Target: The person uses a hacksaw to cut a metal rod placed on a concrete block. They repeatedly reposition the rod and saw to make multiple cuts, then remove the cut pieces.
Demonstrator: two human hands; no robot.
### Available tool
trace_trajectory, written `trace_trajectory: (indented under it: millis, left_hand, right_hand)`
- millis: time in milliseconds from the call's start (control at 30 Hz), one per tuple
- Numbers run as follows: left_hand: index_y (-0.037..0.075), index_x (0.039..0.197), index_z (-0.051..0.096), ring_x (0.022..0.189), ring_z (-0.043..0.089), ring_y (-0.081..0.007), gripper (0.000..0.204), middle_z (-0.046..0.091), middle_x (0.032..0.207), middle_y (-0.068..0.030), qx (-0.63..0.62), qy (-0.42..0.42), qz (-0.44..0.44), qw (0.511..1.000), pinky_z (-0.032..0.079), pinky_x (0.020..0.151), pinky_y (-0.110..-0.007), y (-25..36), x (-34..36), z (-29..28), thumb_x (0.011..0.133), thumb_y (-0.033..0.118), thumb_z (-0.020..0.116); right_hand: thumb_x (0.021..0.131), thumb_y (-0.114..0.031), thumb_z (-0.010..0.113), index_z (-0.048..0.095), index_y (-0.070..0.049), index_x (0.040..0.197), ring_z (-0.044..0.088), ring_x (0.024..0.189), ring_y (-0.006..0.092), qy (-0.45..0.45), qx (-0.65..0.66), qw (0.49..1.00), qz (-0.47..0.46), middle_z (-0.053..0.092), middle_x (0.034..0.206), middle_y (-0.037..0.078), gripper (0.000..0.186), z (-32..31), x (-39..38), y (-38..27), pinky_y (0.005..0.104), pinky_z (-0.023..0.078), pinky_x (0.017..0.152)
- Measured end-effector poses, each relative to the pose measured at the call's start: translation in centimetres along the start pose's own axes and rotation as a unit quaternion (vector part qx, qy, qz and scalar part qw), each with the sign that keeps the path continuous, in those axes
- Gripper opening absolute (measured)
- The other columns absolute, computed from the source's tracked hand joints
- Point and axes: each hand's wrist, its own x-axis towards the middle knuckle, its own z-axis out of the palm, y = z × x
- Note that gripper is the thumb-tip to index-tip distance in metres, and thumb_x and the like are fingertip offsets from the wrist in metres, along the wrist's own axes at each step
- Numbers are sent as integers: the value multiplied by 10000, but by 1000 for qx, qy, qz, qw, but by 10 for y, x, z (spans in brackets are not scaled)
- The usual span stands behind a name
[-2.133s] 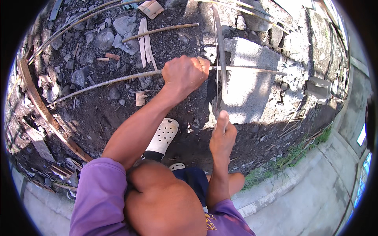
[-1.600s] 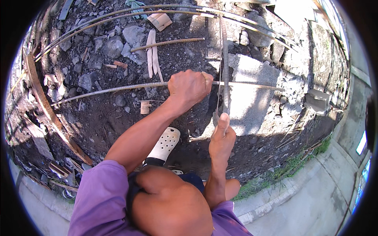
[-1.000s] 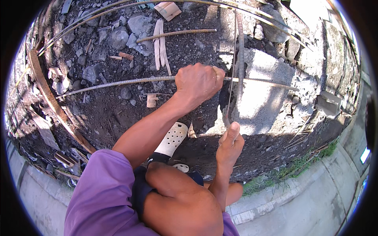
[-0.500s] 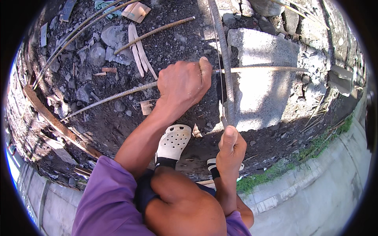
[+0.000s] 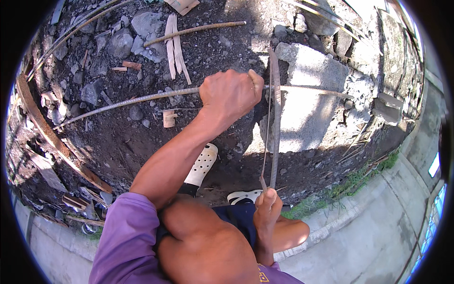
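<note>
Hacksaw [image 5: 276, 118], one: bow of ribbed grey bar, thin blade along its left side; near end held in the right hand [image 5: 267, 208], fingers curled tight, thumb laid along the top.

Steel reinforcing bar [image 5: 146, 97], long, ribbed: clenched in the fist of the left hand [image 5: 231, 94]; crossed by the saw at the left edge of the concrete block [image 5: 307, 113], its right end near the block's right edge. Whether blade and bar touch, I cannot tell from where I stand.

Clogs, white: the left one [image 5: 204, 163], perforated, and the right one [image 5: 243, 195], each containing a dark-socked foot.

Rod [image 5: 196, 32], short, rusty: across two pale wood splinters [image 5: 177, 54].

Rusty metal strip [image 5: 52, 137], one: near the long bar's left end.
</note>
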Motion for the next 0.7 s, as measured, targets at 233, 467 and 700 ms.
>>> trace_trajectory:
  millis: [233, 467, 700]
  left_hand:
    - [8, 553, 685, 462, 655, -417, 550, 608, 520, -243, 12, 2, 17, 1000, 532, 479, -521, 1, 2, -5, 988, 302, 522]
    - [8, 550, 682, 465, 657, -416, 557, 608, 520, -239, 9, -3, 3, 1000, 534, 476, -516, 0, -2, 2, 990, 315, 531]
    - [10, 590, 707, 484, 668, -416, 555, 624, 549, -244, 19, -6, 22, 1000, 533, 477, -509, 1, 5, -11, 995, 354, 546]
  right_hand:
    - [1120, -524, 439, 426, -72, 690, 345, 567, 76, 24, -21, 998, -62, 363, 596, -38, 624, 33, 83, -22, 314, 274, 524]
    - [1086, -532, 517, 496, -2, 725, 378, 620, 89, 23, -7, 997, -74, 371, 606, 29, 641, -9, -24, -5, 367, 295, 522]
    - [1129, -437, 481, 516, 33, 789, 314, 642, 170, 20, -69, 993, -90, 338, 620, 97, 582, 35, 91, -27, 415, 347, 563]
